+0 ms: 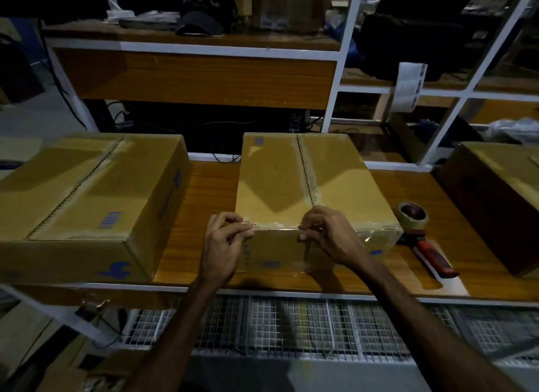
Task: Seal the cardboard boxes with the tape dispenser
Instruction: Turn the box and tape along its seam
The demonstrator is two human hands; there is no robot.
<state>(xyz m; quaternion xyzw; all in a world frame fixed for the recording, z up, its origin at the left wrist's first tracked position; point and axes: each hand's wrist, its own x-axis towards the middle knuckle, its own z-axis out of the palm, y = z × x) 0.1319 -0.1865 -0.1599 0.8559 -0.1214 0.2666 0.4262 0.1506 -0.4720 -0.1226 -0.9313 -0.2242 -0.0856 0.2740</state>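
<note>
Hidden, cropped and unreadable parts around the middle cardboard box

The left hand (224, 243) and right hand (326, 235) covered part of the near top edge and front face of the middle cardboard box (303, 184), so the blue print there was too dim and masked to read. To that box's left, the left cardboard box (87, 193) ran past the frame edge; to its right, the right cardboard box (495, 199) was cut off and sat in shadow. The tape dispenser (423, 237), just right of the middle box, had its front tucked behind the box corner. Items on the shelf (192, 38) beyond were too dark to identify.
</note>
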